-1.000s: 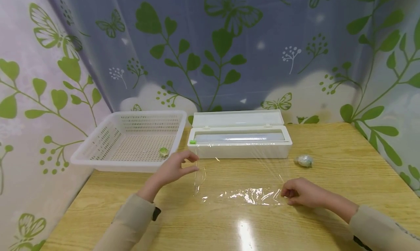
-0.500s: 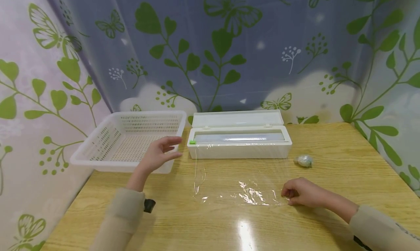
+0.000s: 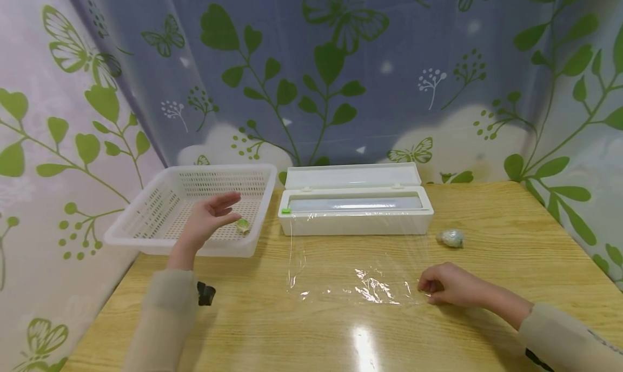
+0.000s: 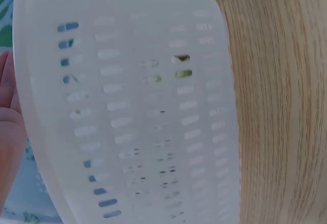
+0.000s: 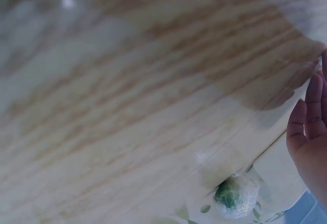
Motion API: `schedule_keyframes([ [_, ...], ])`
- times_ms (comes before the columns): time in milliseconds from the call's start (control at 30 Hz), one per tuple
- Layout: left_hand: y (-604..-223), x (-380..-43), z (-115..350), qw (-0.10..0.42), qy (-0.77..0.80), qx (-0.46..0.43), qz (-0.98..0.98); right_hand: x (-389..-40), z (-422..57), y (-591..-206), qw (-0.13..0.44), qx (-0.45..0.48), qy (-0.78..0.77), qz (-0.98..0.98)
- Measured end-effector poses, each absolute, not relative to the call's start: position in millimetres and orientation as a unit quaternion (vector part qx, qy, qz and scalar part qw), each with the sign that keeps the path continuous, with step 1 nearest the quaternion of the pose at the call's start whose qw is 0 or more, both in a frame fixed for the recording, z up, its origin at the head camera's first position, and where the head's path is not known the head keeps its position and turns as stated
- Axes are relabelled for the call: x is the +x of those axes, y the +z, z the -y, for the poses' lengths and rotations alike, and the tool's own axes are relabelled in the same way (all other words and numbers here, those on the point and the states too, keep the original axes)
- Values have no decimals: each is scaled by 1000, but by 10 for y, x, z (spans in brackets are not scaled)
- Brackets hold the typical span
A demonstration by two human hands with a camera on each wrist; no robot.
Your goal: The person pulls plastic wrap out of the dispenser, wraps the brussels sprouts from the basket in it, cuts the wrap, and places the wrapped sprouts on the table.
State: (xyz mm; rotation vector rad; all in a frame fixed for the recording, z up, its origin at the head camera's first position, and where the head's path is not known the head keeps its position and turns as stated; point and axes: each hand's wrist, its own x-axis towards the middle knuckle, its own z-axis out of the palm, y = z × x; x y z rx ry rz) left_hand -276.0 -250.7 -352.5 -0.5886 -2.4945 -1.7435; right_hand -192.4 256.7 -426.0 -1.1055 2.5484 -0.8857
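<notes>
The left hand (image 3: 206,219), thumb and fingers parted, hovers over a white perforated plastic basket (image 3: 229,248), near a small round green vegetable (image 3: 243,226) lying inside. The right hand (image 3: 450,285) pinches the near right corner of a clear plastic film (image 3: 360,277), which stretches over the wooden desk (image 3: 292,337) from an open, long white box (image 3: 357,225).

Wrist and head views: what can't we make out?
Left wrist: most of the left hand, cut off by the left edge.
Left wrist: shape of the green piece, behind the basket wall.
Right wrist: part of the right hand, cut off by the right edge.
Head: contents of the wrapped bundle, too small under shiny wrap.
</notes>
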Motion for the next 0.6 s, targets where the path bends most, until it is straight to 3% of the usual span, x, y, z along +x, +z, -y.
schedule_keyframes([
  [600,-3608,-3122,2672,12,-563,-139,815,-1950,-2595,-4318,112,-375,-309,-867],
])
